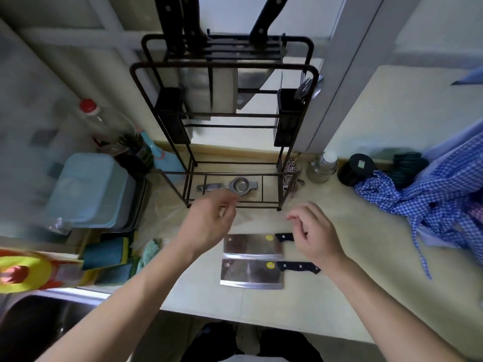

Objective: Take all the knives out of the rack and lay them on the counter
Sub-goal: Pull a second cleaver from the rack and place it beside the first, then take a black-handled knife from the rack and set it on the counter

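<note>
A tall black wire rack (309, 82) stands at the back of the pale counter (339, 296). Three black-handled knives stick out of its top: two at the left (172, 22) and one at the right (266, 19), their wide blades hanging inside. Two cleavers lie flat on the counter in front of the rack, one (252, 245) behind the other (251, 274), handles to the right. My left hand (206, 223) hovers above the counter left of the cleavers, fingers loosely apart and empty. My right hand (313, 231) hangs over the far cleaver's handle, fingers curled, holding nothing.
A small metal strainer (241, 185) lies on the rack's base. Left are a blue tub (88, 189), a red-capped bottle (96, 116), sponges (109, 259) and a sink (39, 325). Right are a steel cup (322, 165), a black jar (356, 169) and blue checked cloth (439, 194).
</note>
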